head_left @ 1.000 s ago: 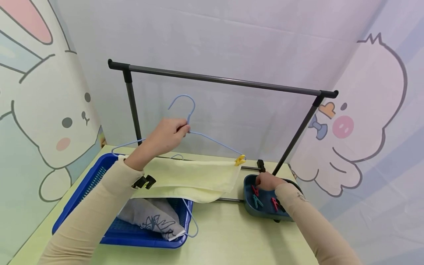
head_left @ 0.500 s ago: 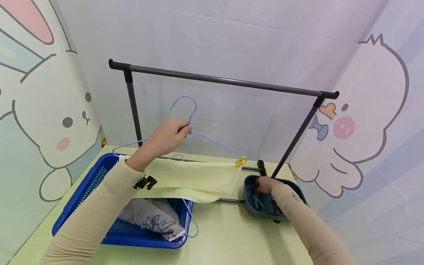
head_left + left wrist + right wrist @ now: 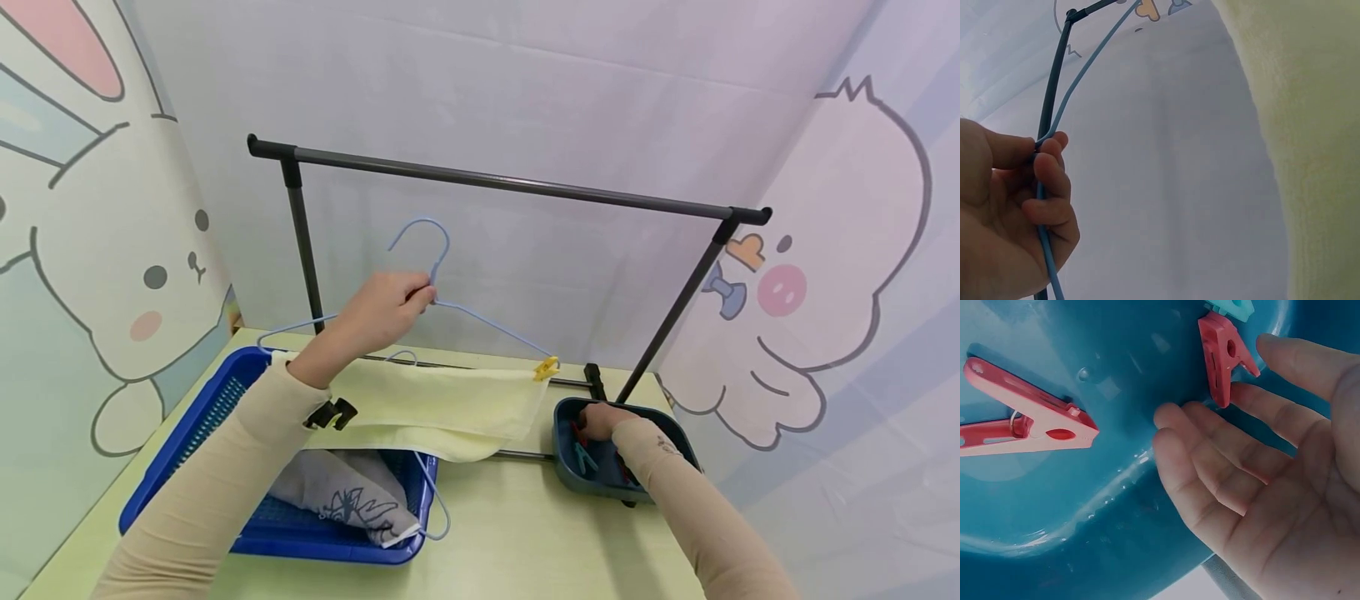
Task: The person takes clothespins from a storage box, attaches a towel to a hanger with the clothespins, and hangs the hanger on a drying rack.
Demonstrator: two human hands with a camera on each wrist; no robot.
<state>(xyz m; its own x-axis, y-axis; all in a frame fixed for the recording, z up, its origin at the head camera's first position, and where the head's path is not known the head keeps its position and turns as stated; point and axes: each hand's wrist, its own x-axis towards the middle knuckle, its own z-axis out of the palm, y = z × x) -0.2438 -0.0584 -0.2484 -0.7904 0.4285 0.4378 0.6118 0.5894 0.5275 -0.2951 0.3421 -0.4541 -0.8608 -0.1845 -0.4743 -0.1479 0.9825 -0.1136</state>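
- Head view: L hand (image 3: 378, 308) gripping the hanger (image 3: 495, 321) just under its hook. Yellow cloth (image 3: 435, 404) hangs from it, yellow peg (image 3: 544, 369) at R end; L end's behind my sleeve, can't tell if pegged. Rack (image 3: 487, 178) bar's behind, nothing hung on it. R hand (image 3: 598, 422) is down in the tray (image 3: 572, 482).
- L wrist view: thumb + fingers curled round the hanger wire, def. a firm hold. Cloth edge hangs apart from my fingers.
- R wrist view: R fingers loose, nothing gripped. Red peg (image 3: 1217, 347) is right at thumb + fingertips, teal peg (image 3: 1235, 307) just beside it. Other red peg (image 3: 1035, 419) lies apart, opp. my fingertips.
- Step now, prob.: getting a peg. Next move calls for a pinch on that red peg's splayed ends w/o snagging the teal one, L hand keeping the hanger steady.
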